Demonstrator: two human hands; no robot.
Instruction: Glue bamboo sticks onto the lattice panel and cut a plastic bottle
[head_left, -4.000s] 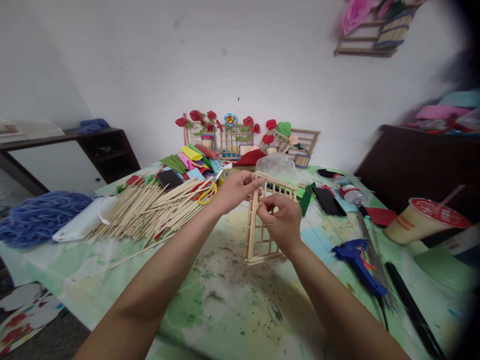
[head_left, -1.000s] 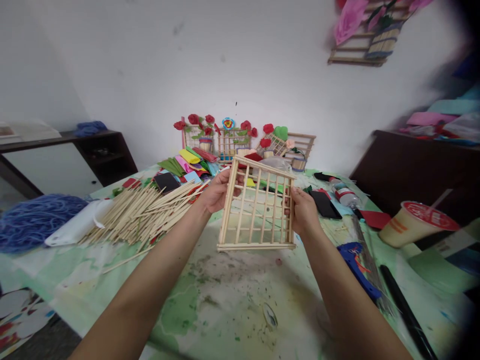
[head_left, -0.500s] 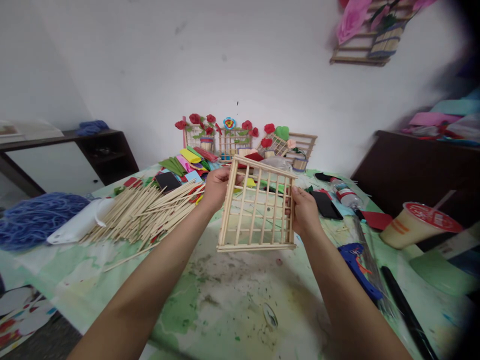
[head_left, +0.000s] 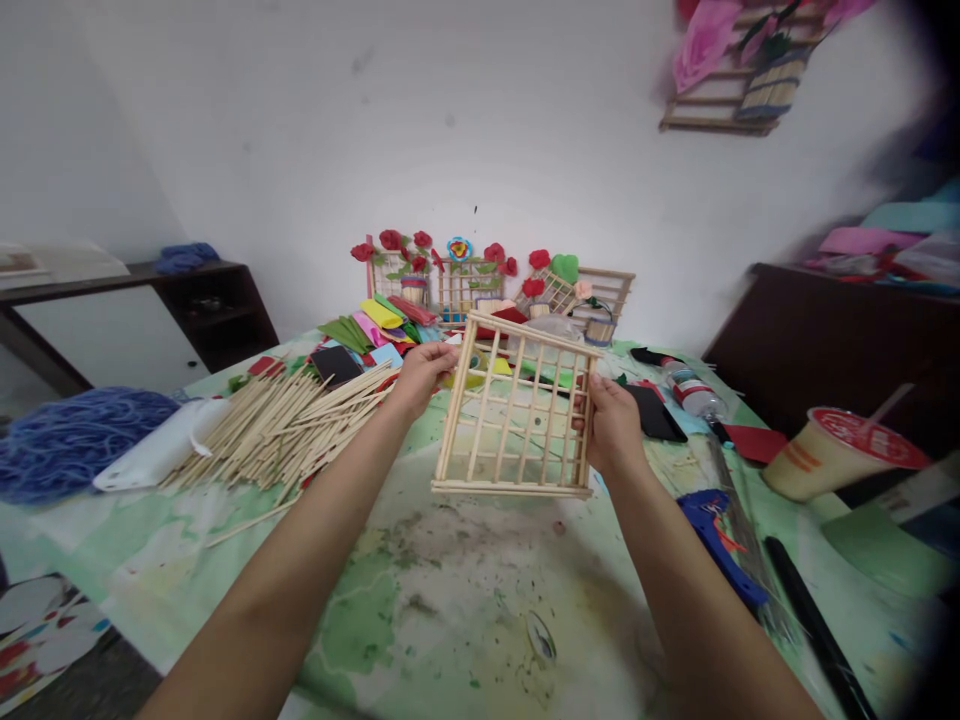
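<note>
A lattice frame of pale wooden sticks (head_left: 517, 415) is held up, slightly tilted, above the painted green and white table cover. My right hand (head_left: 611, 420) grips its right edge, thumb in front and fingers behind the bars. Just off the upper left edge is my left hand (head_left: 426, 375), its thumb and fingertips pressed together near the frame; whether anything tiny is between them cannot be made out. A pile of loose wooden sticks (head_left: 277, 425) lies left of my left forearm.
Blue yarn (head_left: 82, 440) and a white bag (head_left: 157, 445) lie left. Finished frames with paper flowers (head_left: 469, 290) lean on the wall behind coloured papers (head_left: 382, 313). A blue glue gun (head_left: 716, 540), plastic bottle (head_left: 697, 395) and drink cup (head_left: 832, 455) are right.
My left hand has let go of the frame's upper left side and moved slightly left. The frame stays in my right hand, nearly unmoved.
</note>
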